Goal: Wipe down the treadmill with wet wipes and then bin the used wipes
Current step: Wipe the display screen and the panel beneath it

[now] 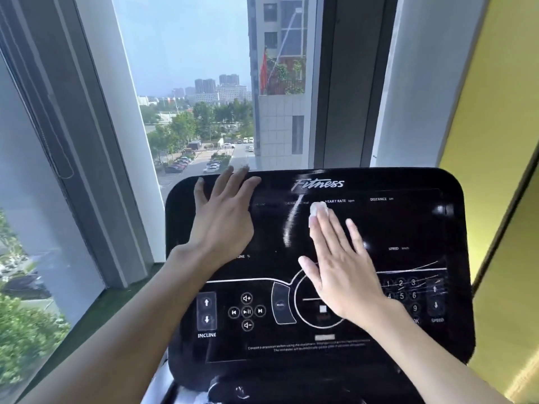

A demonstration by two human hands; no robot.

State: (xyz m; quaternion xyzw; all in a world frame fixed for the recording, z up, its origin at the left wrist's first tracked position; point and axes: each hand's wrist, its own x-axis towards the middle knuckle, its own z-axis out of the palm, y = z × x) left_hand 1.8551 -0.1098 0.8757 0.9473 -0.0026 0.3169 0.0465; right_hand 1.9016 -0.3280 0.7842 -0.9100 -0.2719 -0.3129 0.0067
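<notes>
The treadmill's glossy black console point(408, 223) fills the lower middle of the head view, with "Fitness" printed at its top and touch buttons along the bottom. My right hand point(341, 258) lies flat on the screen with straight fingers, pressing a white wet wipe point(318, 209) under its fingertips; only the wipe's top edge shows. A wet streak runs down the glass just left of it. My left hand point(224, 217) rests flat on the console's upper left corner, fingers spread over the top edge and holding nothing.
A tall window point(189, 83) stands directly behind the console, with grey frames point(96, 141) on the left and a grey pillar point(408, 83) on the right. A yellow wall point(495, 170) runs along the right side. Green flooring point(116, 301) lies by the window at lower left.
</notes>
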